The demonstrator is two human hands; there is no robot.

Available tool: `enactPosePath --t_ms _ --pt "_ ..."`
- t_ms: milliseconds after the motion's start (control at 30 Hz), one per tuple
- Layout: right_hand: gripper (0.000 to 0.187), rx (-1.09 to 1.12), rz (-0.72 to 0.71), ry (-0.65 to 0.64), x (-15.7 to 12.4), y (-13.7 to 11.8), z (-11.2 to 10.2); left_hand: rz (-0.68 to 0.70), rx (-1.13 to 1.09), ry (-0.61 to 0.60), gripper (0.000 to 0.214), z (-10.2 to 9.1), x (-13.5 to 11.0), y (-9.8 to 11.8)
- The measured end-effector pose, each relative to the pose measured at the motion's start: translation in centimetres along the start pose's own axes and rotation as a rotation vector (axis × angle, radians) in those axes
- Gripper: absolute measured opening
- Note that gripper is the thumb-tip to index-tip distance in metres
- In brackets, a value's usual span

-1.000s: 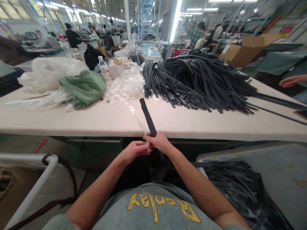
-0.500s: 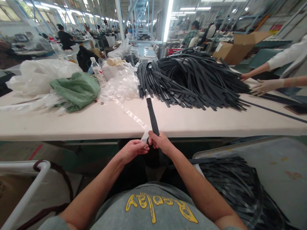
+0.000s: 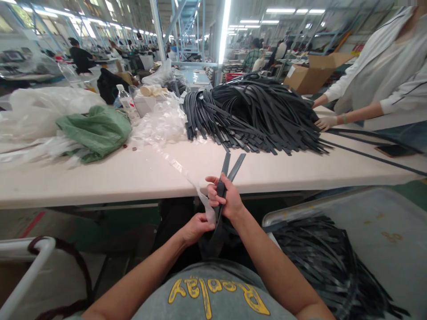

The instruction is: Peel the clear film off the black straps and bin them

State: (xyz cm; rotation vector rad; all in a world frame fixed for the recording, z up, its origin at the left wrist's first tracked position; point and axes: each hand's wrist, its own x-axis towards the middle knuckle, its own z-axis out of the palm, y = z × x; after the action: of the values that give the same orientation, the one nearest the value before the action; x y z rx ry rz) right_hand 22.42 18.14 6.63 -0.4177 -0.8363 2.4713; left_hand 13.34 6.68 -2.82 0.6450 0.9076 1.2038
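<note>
My right hand [image 3: 224, 198] is closed around a dark grey strap [image 3: 230, 170] folded double, so its two ends fan out above my fingers over the table edge. Lower down, my left hand [image 3: 196, 227] pinches the end of a long clear plastic sleeve [image 3: 180, 167] that trails back across the table [image 3: 100, 178] to a heap of clear sleeves [image 3: 162, 121]. The strap's lower part hangs down between my hands toward my lap.
A big pile of dark straps [image 3: 253, 113] covers the table's far middle. A green bag [image 3: 95, 131], white plastic bags and a water bottle [image 3: 124, 98] lie at left. A co-worker in white [image 3: 376, 80] reaches to the pile from the right. A cart of straps [image 3: 320, 262] stands at my right.
The strap stood as one straight length; now it is folded, with two ends splayed above my right hand. My left hand has dropped lower with the sleeve. The co-worker has come closer.
</note>
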Motion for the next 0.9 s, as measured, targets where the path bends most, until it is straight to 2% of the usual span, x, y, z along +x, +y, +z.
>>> enactPosePath --t_ms 100,167,267,367,467,567,667,800,900 --pt "0.051 0.071 -0.001 -0.021 0.1 -0.5 0.1 -0.073 -0.070 -0.168 0.045 1.1 0.2 -1.0" --pt "0.052 0.044 -0.014 0.016 0.1 -0.7 -0.1 -0.048 -0.102 -0.156 0.042 1.8 0.1 -1.3" --pt "0.052 -0.048 -0.088 0.093 -0.3 -0.5 -0.3 -0.017 -0.134 0.000 0.037 2.5 -0.2 -1.1" --pt "0.049 -0.159 -0.121 0.129 -1.3 0.8 -0.5 0.046 -0.193 0.137 0.036 2.7 -0.2 -0.4" --pt "0.046 -0.284 -0.113 0.162 -2.2 2.9 -1.1 0.105 -0.256 0.201 0.034 2.8 -0.1 0.1" --pt "0.043 -0.384 -0.161 0.232 -2.8 4.3 -1.9 0.105 -0.253 0.210 0.034 2.9 -0.2 0.1" --pt "0.040 -0.463 -0.182 0.274 -3.3 3.6 -2.5 0.101 -0.203 0.246 0.036 2.5 -0.6 0.4" --pt "0.034 -0.606 -0.202 0.303 -5.3 1.1 -2.4 0.115 -0.307 0.482 0.035 1.4 -1.2 2.4" --pt "0.030 -0.798 -0.129 0.312 -7.1 0.8 -1.9 0.172 -0.412 0.569 0.032 0.7 -1.5 4.3"
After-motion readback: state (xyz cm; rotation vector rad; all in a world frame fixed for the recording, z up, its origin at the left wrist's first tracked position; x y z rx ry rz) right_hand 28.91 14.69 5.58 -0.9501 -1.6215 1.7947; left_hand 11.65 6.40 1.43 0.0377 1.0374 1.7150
